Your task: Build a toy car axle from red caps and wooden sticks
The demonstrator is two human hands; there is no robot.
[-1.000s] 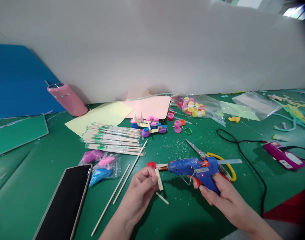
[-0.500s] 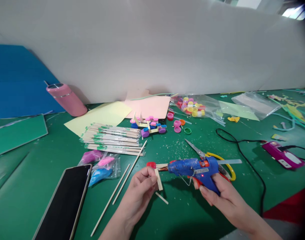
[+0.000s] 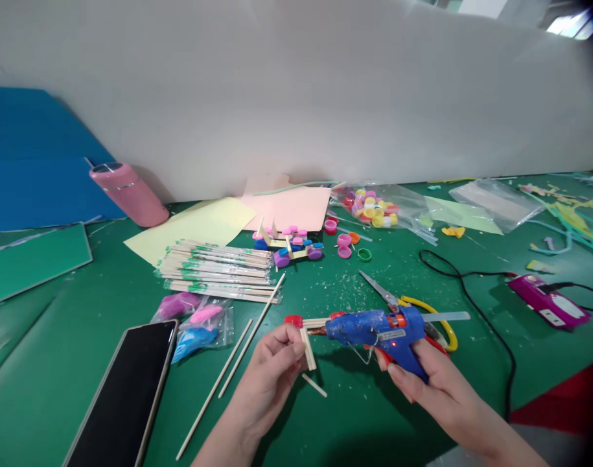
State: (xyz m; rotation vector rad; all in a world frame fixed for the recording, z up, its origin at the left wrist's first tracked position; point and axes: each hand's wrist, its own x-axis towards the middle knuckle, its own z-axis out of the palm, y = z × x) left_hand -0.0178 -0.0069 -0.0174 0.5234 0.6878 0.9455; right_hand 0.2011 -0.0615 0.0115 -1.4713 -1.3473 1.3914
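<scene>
Between the thumb and fingers of my left hand are short wooden sticks, held upright and slightly tilted. My right hand is wrapped round the handle of a blue glue gun, its nozzle pointing left, at the sticks' upper part. Whether the nozzle touches them I cannot tell. Behind the nozzle lie pale sticks with a red cap at their left end. A loose short stick lies below my left fingers, and two long sticks lie to the left.
Scissors lie behind the glue gun. Farther back are small wheeled models, wrapped chopsticks, coloured caps and a bag of caps. A phone is at left, a pink bottle behind it, a purple power strip at right.
</scene>
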